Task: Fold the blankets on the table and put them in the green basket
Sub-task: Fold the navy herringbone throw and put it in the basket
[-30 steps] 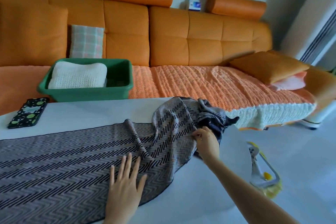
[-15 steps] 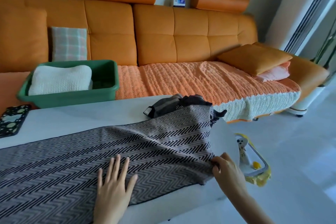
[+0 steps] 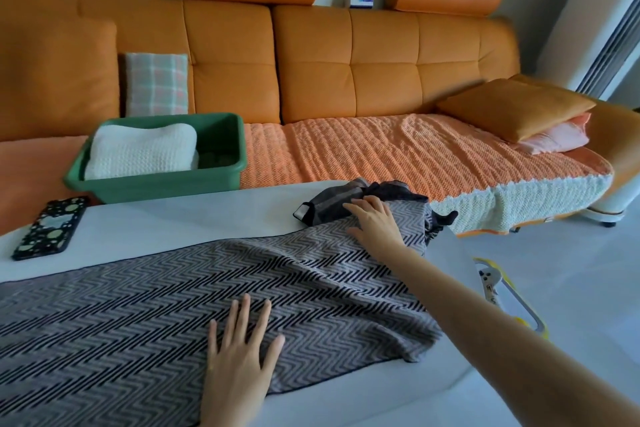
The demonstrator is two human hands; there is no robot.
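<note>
white table (image 3: 173, 229) | orange sofa (image 3: 381, 80) | left hand (image 3: 239, 357), right hand (image 3: 375, 225) rest uncurled on blanket (image 3: 138, 305)

Two hands (image 3: 239, 357) (image 3: 375, 224), one basket (image 3: 156, 184), one phone (image 3: 50, 227), one zigzag blanket (image 3: 156, 305).

The white table (image 3: 166, 229) carries a grey zigzag blanket (image 3: 138, 322), spread flat over most of its near side, with the right end wrinkled at the table edge. At the far right corner lies a dark bundle of cloth (image 3: 325, 208), touching the blanket; perhaps it is a second blanket. A phone (image 3: 50, 227) in a dotted case lies at the left, apart from the blanket.
</note>
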